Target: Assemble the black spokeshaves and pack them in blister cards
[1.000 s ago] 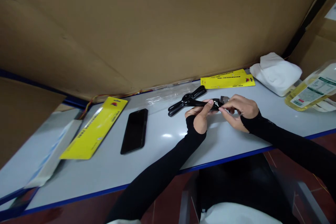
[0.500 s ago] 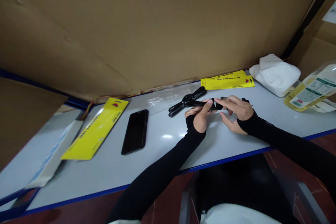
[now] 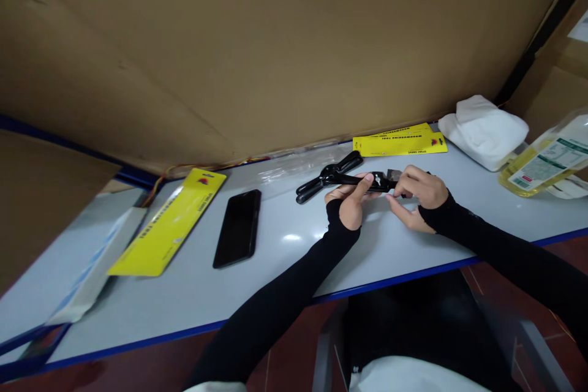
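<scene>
The black tool is held just above the white table, right of the middle and toward the far edge. It is gripped by the left hand, whose thumb and fingers are closed around its middle, the thumb lying along the top. The right hand is set against the right end of the tool, its fingers curled and pinched together on a small grey metal part there; how that part sits in the tool cannot be told. Both arms are covered by black sleeves that leave the fingers bare.

A second black tool, with two long handles, is lying on the table just beyond the left hand, its handles pointing to the left. A black phone is lying face up well to the left of the hands. A yellow card is placed further left, and a white flat pack is at the left end of the table. Another yellow card is seen at the far edge, beyond the right hand. A white cloth and a bottle of yellow liquid are lying at the right end. A clear plastic sheet is spread near the far edge. Brown cardboard is standing behind the table.
</scene>
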